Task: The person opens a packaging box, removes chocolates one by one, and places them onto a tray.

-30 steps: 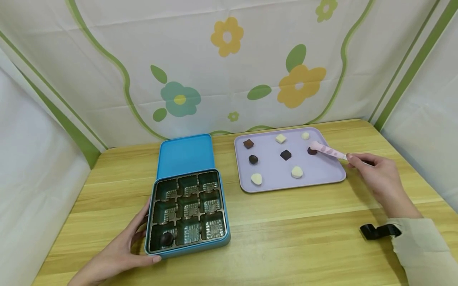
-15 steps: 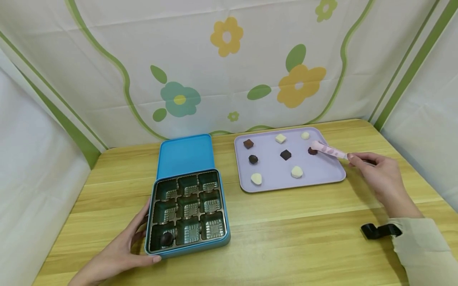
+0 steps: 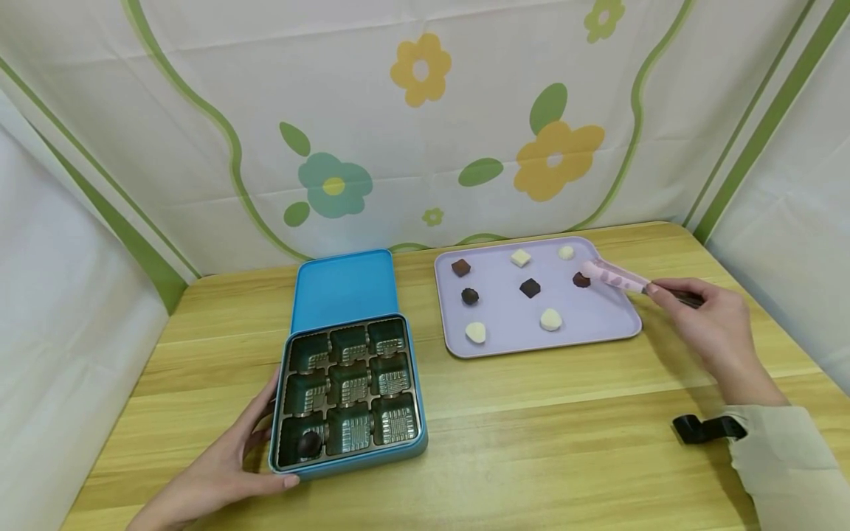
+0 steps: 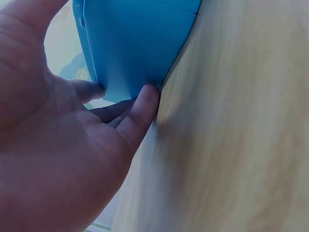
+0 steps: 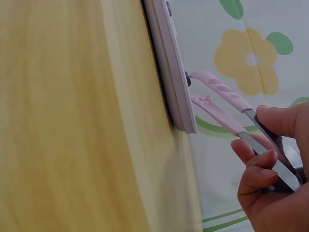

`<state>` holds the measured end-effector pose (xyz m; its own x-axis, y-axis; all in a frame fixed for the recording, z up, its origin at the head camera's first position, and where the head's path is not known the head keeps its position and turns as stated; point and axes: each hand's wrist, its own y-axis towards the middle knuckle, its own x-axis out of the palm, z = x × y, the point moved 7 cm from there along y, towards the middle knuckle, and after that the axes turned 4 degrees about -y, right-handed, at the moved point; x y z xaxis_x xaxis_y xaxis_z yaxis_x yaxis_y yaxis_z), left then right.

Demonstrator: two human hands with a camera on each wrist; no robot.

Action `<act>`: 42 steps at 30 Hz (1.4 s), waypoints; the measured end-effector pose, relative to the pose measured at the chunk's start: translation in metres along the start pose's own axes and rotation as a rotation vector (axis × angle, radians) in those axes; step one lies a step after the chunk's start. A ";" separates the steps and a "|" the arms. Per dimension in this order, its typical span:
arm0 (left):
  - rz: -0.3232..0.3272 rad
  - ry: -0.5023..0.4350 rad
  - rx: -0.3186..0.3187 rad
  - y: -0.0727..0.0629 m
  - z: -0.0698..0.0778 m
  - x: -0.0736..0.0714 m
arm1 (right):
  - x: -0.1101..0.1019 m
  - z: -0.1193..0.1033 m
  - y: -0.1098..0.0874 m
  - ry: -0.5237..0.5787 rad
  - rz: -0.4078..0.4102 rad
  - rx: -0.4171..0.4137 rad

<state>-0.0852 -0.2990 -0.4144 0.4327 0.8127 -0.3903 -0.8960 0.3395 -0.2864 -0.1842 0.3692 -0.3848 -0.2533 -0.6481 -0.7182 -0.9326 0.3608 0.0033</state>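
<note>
My left hand [image 3: 215, 461] rests on the near left corner of the blue tin [image 3: 358, 459], thumb along the front, other fingers against the left side. In the left wrist view several fingertips touch its blue wall [image 4: 140, 43]. A dark round chocolate [image 3: 309, 444] sits in the tin's near left compartment. With my right hand [image 3: 707, 324] I hold pink-tipped tongs [image 3: 617, 276] over the right part of the lilac tray [image 3: 598, 321]. The tong arms stand apart, their tips right beside a dark brown chocolate [image 3: 581, 280]; in the right wrist view that chocolate [image 5: 188, 79] shows at the upper tip.
Chocolates in white, brown and near-black, such as a white one [image 3: 550, 319] and a dark square [image 3: 530, 287], lie spread on the tray. The tin's blue lid [image 3: 345, 291] lies behind it. A flowered cloth [image 3: 425, 147] hangs behind the wooden table [image 3: 505, 457].
The tongs and my right hand have shifted slightly right, and the tong arms have spread a little. The dark brown chocolate has moved slightly right on the tray. My left hand has stayed put.
</note>
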 end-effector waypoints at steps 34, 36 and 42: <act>0.011 0.010 0.109 -0.002 0.010 0.001 | 0.142 -0.237 -0.147 0.290 -0.490 -0.778; 0.010 0.010 0.104 -0.002 0.010 0.002 | 0.150 -0.250 -0.157 0.301 -0.511 -0.839; 0.010 0.006 0.101 -0.001 0.009 0.001 | 0.170 -0.280 -0.183 0.298 -0.617 -0.984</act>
<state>-0.0842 -0.2939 -0.4064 0.4239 0.8134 -0.3984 -0.9057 0.3774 -0.1931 -0.1282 0.0053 -0.3130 0.3771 -0.7083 -0.5968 -0.6815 -0.6485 0.3391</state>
